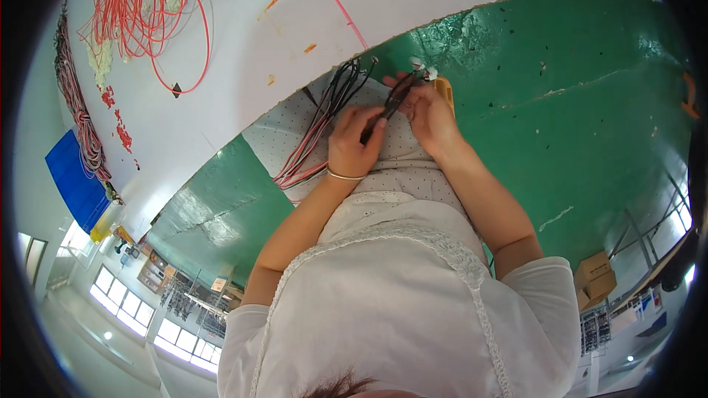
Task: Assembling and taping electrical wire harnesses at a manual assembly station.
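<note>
Over my lap, both hands hold a dark wire bundle [399,95], which slants up to the right between them. My left hand [352,146], with a thin bracelet at its wrist, is closed on the lower end of the bundle. The fingers of my right hand [434,118] are bent round its upper part, close to small white connectors [422,68]. Beside my left hand, red, black and white wires [313,136] lie across the dotted cloth on my lap, their black ends [352,77] reaching the table edge.
A white table [243,66] curves in front of me. On it lie a tangle of red wire [147,22] and a long tied wire harness [85,129], near a blue panel [77,177]. A yellow object [445,96] is behind my right hand. Cardboard boxes [594,280] stand on the green floor [560,147].
</note>
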`<act>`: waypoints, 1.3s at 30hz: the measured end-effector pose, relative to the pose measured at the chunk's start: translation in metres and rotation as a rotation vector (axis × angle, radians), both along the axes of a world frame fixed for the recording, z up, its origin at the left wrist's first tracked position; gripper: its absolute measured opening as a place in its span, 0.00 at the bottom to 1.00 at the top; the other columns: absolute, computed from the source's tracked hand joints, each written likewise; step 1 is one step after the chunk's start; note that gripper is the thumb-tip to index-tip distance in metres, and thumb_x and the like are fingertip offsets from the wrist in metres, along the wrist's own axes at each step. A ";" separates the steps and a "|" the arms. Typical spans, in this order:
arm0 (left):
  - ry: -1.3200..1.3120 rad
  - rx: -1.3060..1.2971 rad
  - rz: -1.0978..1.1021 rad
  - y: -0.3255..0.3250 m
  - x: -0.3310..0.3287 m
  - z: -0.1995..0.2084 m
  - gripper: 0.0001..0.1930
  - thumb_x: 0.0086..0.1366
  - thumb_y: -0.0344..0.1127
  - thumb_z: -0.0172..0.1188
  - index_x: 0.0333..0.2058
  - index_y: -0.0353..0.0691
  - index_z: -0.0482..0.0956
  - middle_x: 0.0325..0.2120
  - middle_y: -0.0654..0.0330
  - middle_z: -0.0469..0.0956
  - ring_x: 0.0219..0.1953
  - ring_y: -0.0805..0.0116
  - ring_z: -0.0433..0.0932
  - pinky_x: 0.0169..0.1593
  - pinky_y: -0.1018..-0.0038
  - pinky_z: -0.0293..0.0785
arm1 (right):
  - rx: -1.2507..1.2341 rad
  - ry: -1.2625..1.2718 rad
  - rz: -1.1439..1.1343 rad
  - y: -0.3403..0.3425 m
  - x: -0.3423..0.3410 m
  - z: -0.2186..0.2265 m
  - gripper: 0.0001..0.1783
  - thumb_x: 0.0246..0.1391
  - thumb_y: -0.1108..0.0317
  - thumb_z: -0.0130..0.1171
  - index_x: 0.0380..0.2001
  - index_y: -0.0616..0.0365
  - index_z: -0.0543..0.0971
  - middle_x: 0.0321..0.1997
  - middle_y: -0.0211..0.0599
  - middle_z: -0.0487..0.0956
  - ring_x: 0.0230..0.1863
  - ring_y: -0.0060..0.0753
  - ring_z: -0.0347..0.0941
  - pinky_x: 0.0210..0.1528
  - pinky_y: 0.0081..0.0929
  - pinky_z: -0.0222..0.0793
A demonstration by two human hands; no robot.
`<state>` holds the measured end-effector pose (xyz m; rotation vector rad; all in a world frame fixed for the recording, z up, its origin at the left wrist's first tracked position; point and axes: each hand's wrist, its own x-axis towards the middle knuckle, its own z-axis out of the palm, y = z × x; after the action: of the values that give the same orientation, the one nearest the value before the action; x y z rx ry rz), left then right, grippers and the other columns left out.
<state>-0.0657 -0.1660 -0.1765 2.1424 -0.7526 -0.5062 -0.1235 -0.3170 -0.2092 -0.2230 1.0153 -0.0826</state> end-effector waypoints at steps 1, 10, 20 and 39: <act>0.000 0.002 -0.004 -0.003 0.001 0.006 0.10 0.63 0.27 0.63 0.43 0.39 0.81 0.36 0.56 0.77 0.27 0.65 0.79 0.30 0.75 0.75 | 0.002 0.000 -0.004 -0.001 -0.001 -0.002 0.13 0.67 0.65 0.46 0.46 0.59 0.75 0.41 0.37 0.81 0.33 0.26 0.71 0.39 0.23 0.68; -0.611 0.481 -0.120 0.003 0.048 -0.005 0.07 0.58 0.37 0.66 0.35 0.46 0.85 0.32 0.63 0.77 0.35 0.58 0.78 0.40 0.64 0.74 | 0.181 0.123 0.058 0.003 0.001 -0.064 0.08 0.66 0.66 0.52 0.32 0.56 0.73 0.23 0.26 0.65 0.23 0.23 0.61 0.25 0.26 0.62; -0.363 0.329 -0.183 0.011 0.041 -0.014 0.05 0.59 0.33 0.64 0.35 0.46 0.84 0.29 0.61 0.76 0.34 0.57 0.77 0.39 0.63 0.75 | 0.193 0.158 0.389 0.006 0.060 -0.099 0.12 0.57 0.68 0.65 0.25 0.51 0.71 0.20 0.22 0.64 0.16 0.15 0.54 0.15 0.17 0.42; -0.206 0.605 -0.122 -0.005 0.058 -0.019 0.09 0.58 0.40 0.67 0.35 0.44 0.84 0.29 0.60 0.77 0.32 0.59 0.80 0.35 0.64 0.76 | 0.225 0.100 0.188 0.003 0.028 -0.075 0.06 0.61 0.73 0.47 0.37 0.63 0.72 0.27 0.38 0.75 0.28 0.36 0.74 0.34 0.32 0.75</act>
<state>-0.0080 -0.1712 -0.1950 2.7522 -0.9340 -0.6443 -0.0958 -0.3140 -0.2841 -0.1173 1.0888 0.2145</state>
